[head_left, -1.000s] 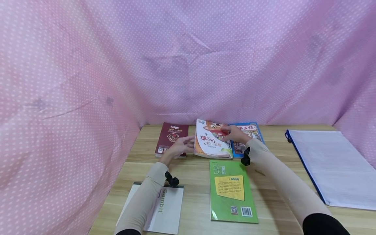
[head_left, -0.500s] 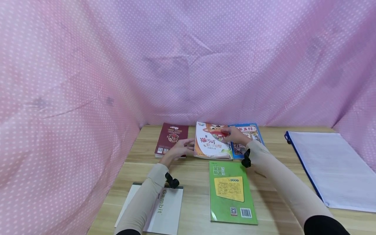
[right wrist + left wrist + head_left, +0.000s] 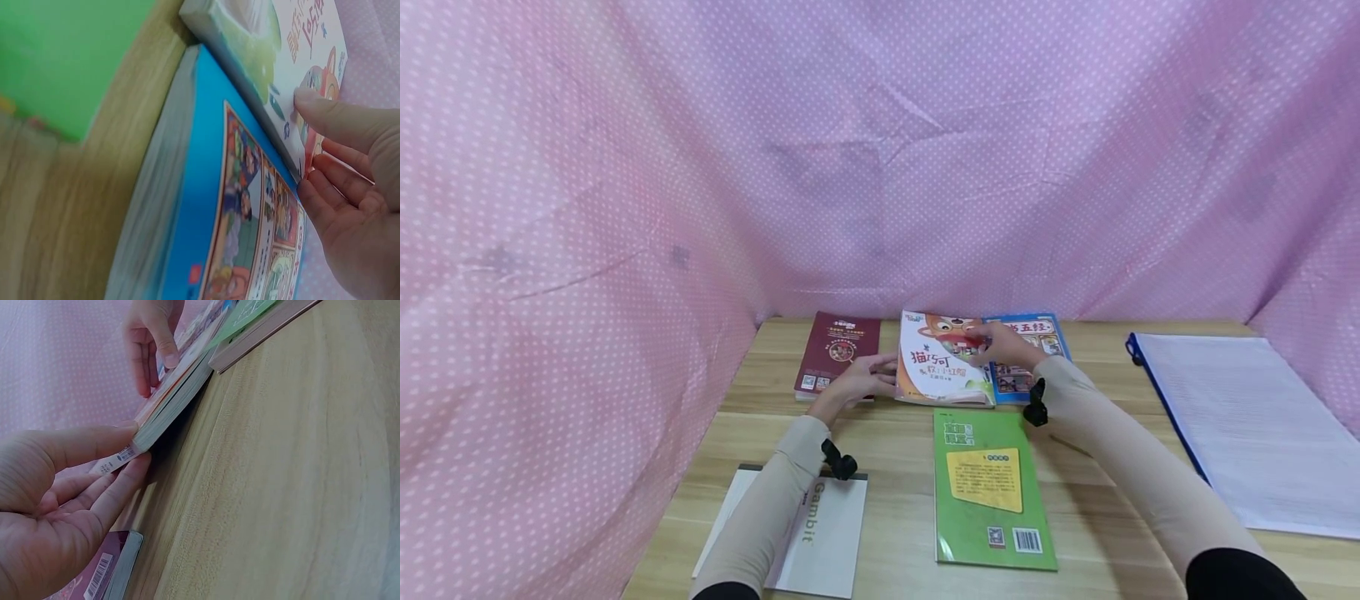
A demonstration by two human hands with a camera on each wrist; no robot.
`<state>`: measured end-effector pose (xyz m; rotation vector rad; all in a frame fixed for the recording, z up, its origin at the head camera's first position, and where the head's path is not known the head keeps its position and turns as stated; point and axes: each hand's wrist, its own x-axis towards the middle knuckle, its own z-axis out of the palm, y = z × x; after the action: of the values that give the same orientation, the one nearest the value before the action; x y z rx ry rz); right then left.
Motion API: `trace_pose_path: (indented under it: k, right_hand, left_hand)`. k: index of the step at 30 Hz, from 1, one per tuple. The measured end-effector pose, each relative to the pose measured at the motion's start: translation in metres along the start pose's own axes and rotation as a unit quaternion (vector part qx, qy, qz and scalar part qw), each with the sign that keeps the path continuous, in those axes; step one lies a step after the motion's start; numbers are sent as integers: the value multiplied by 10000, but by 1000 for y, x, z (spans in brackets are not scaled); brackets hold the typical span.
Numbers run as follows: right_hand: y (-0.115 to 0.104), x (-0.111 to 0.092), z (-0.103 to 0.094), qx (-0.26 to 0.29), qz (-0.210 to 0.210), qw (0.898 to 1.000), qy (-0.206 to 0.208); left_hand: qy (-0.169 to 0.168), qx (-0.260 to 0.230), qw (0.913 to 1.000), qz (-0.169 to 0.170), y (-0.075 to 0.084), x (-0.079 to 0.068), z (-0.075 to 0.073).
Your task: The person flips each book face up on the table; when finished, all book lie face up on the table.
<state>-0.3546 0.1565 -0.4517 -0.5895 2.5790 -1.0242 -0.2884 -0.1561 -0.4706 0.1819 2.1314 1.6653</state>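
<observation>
- Holding, both hands: 1 white pic bk (image 3: 928, 354), far part of counter (image 3: 898, 500), btwn maroon bk (image 3: 846, 342) & blue bk (image 3: 1041, 327); L edge raised off the wood, shadow beneath.
- L hand (image 3: 856, 382): pinching L edge, thumb on cover, fingers underneath.
- R hand (image 3: 1006, 348): pinching R edge twd far end, thumb on cover, fingertips along the side.
- Handling (est.): two-sided hold suits a softcover; best kept level, pinch light so pp. don't fan, R side steady while L edge is eased; L fingers at risk of being trapped underneath.
- In the way: blue bk, hard by R edge (contact unclear), leaves R fingers little room; green bk (image 3: 992, 492), just beside near edge, prob. easily nudged.
- Also: "Gambit" booklet (image 3: 831, 537), near L, partly hidden by L sleeve (image 3: 760, 521); white pouch w/ blue trim (image 3: 1262, 425), R side, well apart; pink dotted curtain (image 3: 880, 167), behind the bks.
</observation>
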Motion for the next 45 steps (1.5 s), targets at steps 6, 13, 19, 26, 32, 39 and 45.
trace_pose_path:
  k: [6,13,19,26,32,39,45]
  right_hand:
    - [2,1,-1,-302,-11,9995,31]
    - [3,1,1,-37,61,10000,36]
    - [5,2,3,121,71,9999,39]
    - [6,3,2,237,73,9997,51]
    - [6,3,1,296,71,9995,63]
    - [8,5,1,297,112,9995,64]
    - [9,7,1,326,120,9994,70]
  left_hand:
    - [-87,230,9996,-140,1,-1,-2]
    - [-223,226,9991,-265,3,-1,-2]
    - [-214,280,9991,-227,2,1,-3]
    - [-178,474,9986,-149,7,1,0]
    - [-109,610,9979,-170,15,0,4]
    - [-41,853,9962,-147,18,1,6]
    - [-96,957,9952,-168,20,1,5]
